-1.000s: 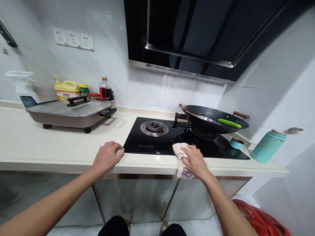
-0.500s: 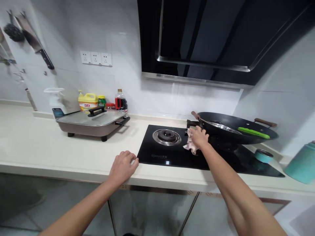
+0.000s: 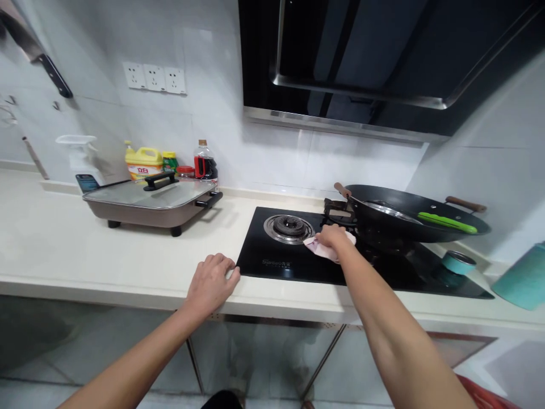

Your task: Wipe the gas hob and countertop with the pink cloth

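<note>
My right hand (image 3: 333, 236) presses a pale pink cloth (image 3: 322, 250) onto the black glass stove (image 3: 272, 267), its fingers closed over the cloth. Just left of it lies the round gas burner (image 3: 289, 228), with no pot stand on it. A black pot stand (image 3: 339, 211) shows behind the hand. My left hand (image 3: 213, 279) rests on the white countertop (image 3: 140, 255) with fingers loosely spread, its fingertips by the stove's left front corner.
A large black wok (image 3: 400, 193) holding a green-handled utensil (image 3: 447, 222) covers the right burner. At left stands a lidded electric pan (image 3: 140, 210). A teal tin (image 3: 458, 263) and teal container (image 3: 522, 276) are at right; the range hood (image 3: 349, 119) hangs above.
My right hand has drawn the cloth slightly left and nearer, away from the pot stand. My left hand stays by the stove corner. The view has tilted down a little.
</note>
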`<state>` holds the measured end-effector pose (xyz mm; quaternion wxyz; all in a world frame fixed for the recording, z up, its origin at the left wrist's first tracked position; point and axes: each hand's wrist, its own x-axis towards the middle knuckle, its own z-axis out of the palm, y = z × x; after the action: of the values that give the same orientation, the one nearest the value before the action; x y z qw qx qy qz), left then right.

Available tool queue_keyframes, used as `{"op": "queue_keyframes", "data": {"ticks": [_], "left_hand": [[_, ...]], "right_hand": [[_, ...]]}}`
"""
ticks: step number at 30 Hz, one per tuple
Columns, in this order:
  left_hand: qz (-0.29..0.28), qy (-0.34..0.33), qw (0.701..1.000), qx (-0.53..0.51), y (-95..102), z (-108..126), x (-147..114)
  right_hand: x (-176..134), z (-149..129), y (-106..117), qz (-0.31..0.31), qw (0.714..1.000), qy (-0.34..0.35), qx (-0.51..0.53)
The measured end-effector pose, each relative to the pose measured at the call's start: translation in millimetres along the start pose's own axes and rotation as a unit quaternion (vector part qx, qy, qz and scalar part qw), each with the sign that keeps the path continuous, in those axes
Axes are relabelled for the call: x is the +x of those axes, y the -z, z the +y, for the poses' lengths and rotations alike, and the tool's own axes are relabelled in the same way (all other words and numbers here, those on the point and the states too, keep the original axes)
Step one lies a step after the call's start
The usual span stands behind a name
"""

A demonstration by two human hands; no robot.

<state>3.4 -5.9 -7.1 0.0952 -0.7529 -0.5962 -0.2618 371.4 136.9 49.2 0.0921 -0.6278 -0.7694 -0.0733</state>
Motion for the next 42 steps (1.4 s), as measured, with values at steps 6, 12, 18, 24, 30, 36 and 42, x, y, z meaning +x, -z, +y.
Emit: {"op": "queue_keyframes", "data": {"ticks": [6,12,18,24,30,36,42], "left_hand": [[0.003,-0.001,1.000,0.011,1.8,1.1,-0.1],[0.000,-0.005,0.999,0.032,-0.3,-2.1,2.3],[-0.004,0.000,1.000,0.024,0.8,-3.9,3.1],[-0.006,0.007,1.000,0.018,2.0,-2.8,4.0],[-0.002,0.001,1.000,0.014,1.1,-2.6,3.5],[0.000,-0.004,1.000,0.012,2.8,-1.5,2.2],[-0.006,-0.002,1.000,0.018,1.3,-0.1,3.2]], "right_hand": [[-35.0,-84.9,-13.6,0.033,0.994,-0.078,0.074],[-70.0,-152.0,-10.4,0.033,0.983,0.082,0.158],[-71.0,-145.8,-5.1,-0.015,0.983,0.082,0.164],[-98.2,-74.8,-3.3,0.029,0.990,-0.024,0.134],[-178.8,-40.3,-7.3,0.064,0.988,0.003,0.142],[-267.7,-9.3,-9.2,0.155,0.963,0.005,0.221],[-345.1,38.0,11.1,0.131,0.922,-0.145,0.333]]}}
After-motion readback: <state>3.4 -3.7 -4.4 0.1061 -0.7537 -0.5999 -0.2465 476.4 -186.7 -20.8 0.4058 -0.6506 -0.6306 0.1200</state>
